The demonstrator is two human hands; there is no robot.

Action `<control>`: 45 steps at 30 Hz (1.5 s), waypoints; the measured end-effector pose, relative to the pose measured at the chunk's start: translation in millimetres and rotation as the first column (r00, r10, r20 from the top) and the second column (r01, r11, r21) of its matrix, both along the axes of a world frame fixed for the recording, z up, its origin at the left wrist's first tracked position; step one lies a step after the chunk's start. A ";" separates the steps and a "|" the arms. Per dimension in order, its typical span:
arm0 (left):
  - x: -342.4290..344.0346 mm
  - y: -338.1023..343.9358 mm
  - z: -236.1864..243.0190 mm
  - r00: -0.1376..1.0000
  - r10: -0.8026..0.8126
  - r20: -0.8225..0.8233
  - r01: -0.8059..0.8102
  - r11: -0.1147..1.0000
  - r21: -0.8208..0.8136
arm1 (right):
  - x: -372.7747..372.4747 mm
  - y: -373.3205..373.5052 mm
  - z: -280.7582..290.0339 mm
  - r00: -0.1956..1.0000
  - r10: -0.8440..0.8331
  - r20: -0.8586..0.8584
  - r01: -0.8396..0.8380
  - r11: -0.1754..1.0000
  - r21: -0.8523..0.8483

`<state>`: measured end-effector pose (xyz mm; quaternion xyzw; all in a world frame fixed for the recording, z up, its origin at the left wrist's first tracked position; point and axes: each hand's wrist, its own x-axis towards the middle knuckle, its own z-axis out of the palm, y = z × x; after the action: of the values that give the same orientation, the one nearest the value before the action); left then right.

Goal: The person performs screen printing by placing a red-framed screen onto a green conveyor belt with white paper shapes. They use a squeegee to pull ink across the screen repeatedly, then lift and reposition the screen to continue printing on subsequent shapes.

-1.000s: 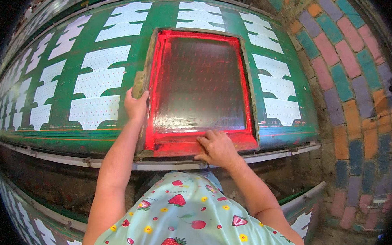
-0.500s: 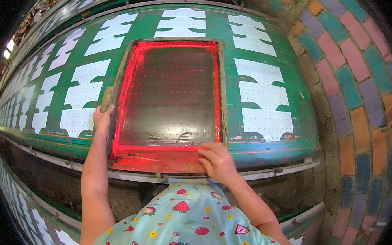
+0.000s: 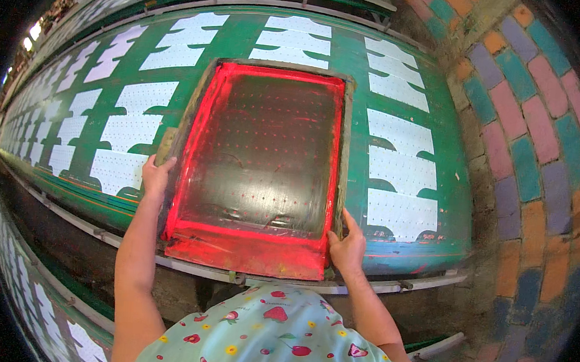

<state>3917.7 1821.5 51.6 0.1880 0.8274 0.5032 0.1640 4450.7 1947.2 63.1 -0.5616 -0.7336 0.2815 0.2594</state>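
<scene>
A screen printing frame (image 3: pixel 249 253), its mesh dark in the middle and bordered in bright red, lies over the green printing table (image 3: pixel 392 253). My left hand (image 3: pixel 157 173) is closed on a short yellowish wooden handle (image 3: pixel 167 145) at the frame's left side. At the lower right edge of the frame my right hand (image 3: pixel 348 244) grips the rim, thumb toward the mesh and fingers along the outside. Rows of small dots show through the mesh. What lies directly beneath the frame is partly hidden.
White cut fabric pieces (image 3: pixel 403 171) with small dots lie in rows to the right of the frame, and more pieces (image 3: pixel 131 131) run off to the left. A metal rail (image 3: pixel 198 268) follows the table's near edge. Coloured paving bricks (image 3: pixel 524 149) cover the floor at right.
My right hand has gone from the frame's lower red border to its right edge and taken hold there. My left hand keeps its grip. The whole view has shifted slightly.
</scene>
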 end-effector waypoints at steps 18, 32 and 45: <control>6.8 10.5 20.9 0.966 -0.031 0.257 -0.020 0.981 0.194 | 3.6 17.8 60.7 0.995 0.024 -0.097 -0.001 0.973 0.232; 252.7 123.4 23.0 0.968 -0.084 0.237 0.009 0.954 0.301 | 239.3 126.5 38.3 0.977 -0.192 -0.090 0.199 0.978 0.067; 431.1 186.9 21.3 0.976 -0.094 0.199 0.021 0.940 0.341 | 405.6 185.3 13.1 0.959 -0.248 -0.139 0.253 0.967 0.013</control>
<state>4348.8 2008.4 72.9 0.1826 0.7009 0.6496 0.2313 4856.3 2132.5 76.3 -0.6253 -0.6414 0.2727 0.3511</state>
